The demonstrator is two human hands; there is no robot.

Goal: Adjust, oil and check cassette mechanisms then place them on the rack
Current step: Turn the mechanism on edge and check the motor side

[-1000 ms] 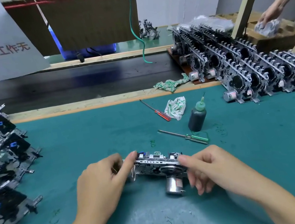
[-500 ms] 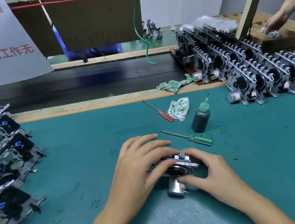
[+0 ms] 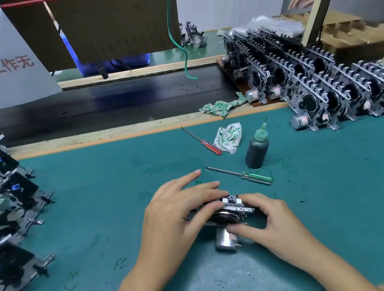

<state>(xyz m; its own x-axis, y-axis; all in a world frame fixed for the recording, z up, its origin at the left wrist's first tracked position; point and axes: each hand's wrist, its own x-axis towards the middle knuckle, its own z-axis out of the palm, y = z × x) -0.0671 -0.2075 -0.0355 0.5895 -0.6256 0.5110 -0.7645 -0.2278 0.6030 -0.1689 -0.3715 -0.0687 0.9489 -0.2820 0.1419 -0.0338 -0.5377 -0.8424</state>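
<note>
Both hands grip the mechanism point(image 3: 229, 210) on the mat point(image 3: 96, 208): left hand point(image 3: 183, 215) curls over its top, right hand point(image 3: 268, 221) pinches its end and motor. Bare mat lies left and right. Just beyond lie a green screwdriver point(image 3: 244, 175), oil bottle point(image 3: 256, 148), rag point(image 3: 228, 137), red screwdriver point(image 3: 202, 141). Racked mechanisms point(image 3: 326, 92) line the far right; more point(image 3: 0, 211) crowd the left edge.

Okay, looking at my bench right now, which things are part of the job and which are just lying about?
In use: cassette mechanism, left hand, right hand, oil bottle, green screwdriver, red screwdriver.
Lying about: rag, second rag, green cable.
</note>
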